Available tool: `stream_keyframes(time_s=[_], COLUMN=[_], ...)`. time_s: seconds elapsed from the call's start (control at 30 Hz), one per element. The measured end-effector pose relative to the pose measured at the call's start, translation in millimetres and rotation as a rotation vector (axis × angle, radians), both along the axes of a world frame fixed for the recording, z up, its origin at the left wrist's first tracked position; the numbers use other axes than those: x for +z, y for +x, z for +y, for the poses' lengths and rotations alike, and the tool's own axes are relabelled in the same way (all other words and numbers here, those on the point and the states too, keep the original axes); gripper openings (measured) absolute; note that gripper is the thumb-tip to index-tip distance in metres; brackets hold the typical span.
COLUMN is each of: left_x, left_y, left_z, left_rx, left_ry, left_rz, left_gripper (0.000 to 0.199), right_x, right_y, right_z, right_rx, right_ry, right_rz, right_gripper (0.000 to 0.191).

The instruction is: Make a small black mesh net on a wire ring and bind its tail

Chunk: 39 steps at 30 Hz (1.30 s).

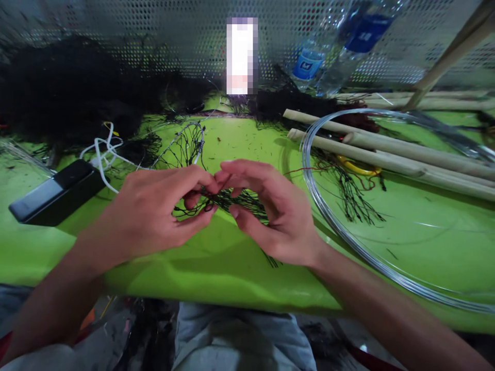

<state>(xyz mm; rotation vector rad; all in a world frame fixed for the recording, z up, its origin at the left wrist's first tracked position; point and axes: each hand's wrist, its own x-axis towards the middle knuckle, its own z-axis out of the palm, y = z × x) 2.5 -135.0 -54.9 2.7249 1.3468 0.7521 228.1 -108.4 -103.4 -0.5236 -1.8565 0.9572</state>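
Over the green table surface, my left hand (154,211) is closed, its thumb and fingers pinching a gathered bundle of black netting (247,200). A small dark loop of cord (209,205) shows at its thumb tip. My right hand (280,211) curves around the bundle's right side, thumb apart from the fingers. Its upper fingertips meet the left fingertips, where a thin reddish strand seems to show; whether they pinch it is hidden. Behind my left hand, part of the net (189,144) spreads along a thin curved rim. Loose strand ends hang below my right palm.
A black power bank (58,193) with a white cable (101,149) lies left. Dark netting (73,82) is heaped behind it. Coiled metal wire (328,206), wooden sticks (386,152) and a yellow ring (358,166) lie right. Plastic bottles (309,64) stand against the perforated panel (185,31).
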Motion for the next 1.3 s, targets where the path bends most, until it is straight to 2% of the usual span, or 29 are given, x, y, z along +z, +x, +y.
stream_keyframes(time_s=[0.13,0.33,0.57,0.77,0.97,1.1,1.2,1.3], left_x=[3.8,12.4,15.6,13.7,7.5,9.5,11.4,9.8], left_y=[-1,-4,-5,-3,-2,-1,-2,-3], left_z=[-3,-7,-6,-4,-3,-4,-5,-4], left_rx=[0.012,-0.027,-0.02,-0.081,-0.045,-0.064,-0.065,-0.076], left_ry=[-0.056,-0.014,0.059,0.005,0.004,-0.023,0.002,0.013], left_rz=[-0.065,-0.03,0.092,0.13,0.077,0.085,0.103,0.119], left_gripper=[0.025,0.025,0.018,0.014,0.013,0.013,0.015,0.015], right_x=[-1.0,0.9,2.8,1.5,5.7,6.8,6.6,6.0], right_y=[-1,-2,-3,-4,-2,-3,-3,-4], right_z=[2,2,-3,-11,-8,-6,-5,-5], right_rx=[0.11,0.135,0.004,-0.084,-0.099,-0.078,-0.079,-0.187], right_ry=[-0.05,-0.1,-0.041,0.053,0.038,0.114,0.138,0.143], right_rz=[0.001,-0.012,0.028,-0.063,-0.123,-0.072,-0.097,-0.124], right_gripper=[0.059,0.055,0.049,0.05,0.051,0.051,0.041,0.026])
